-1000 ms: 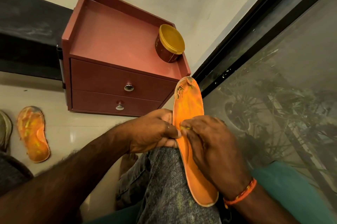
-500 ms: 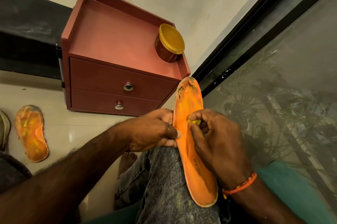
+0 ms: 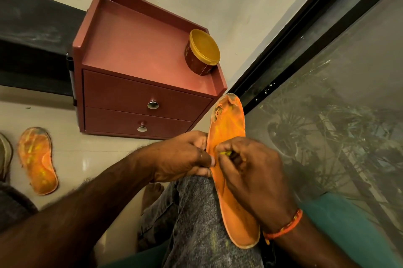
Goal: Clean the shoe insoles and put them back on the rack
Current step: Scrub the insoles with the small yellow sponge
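An orange insole (image 3: 229, 130) with a worn, torn toe rests lengthwise on my raised knee in grey jeans (image 3: 202, 219). My left hand (image 3: 183, 158) pinches its left edge at mid-length. My right hand (image 3: 250, 171) lies on the insole's middle, fingers closed on a small yellow-green scrap that presses against the surface. A second orange insole (image 3: 37, 161), smeared yellow, lies flat on the floor at the far left.
A red-brown two-drawer cabinet (image 3: 139, 97) stands against the wall ahead, a brown jar with a yellow lid (image 3: 202, 51) on its top right corner. A black-framed glass pane (image 3: 327, 93) runs along the right. Another shoe piece (image 3: 4, 154) shows at the left edge.
My right hand has shifted back and forth along the insole's middle with the small scrap. The left hand has kept its grip on the edge.
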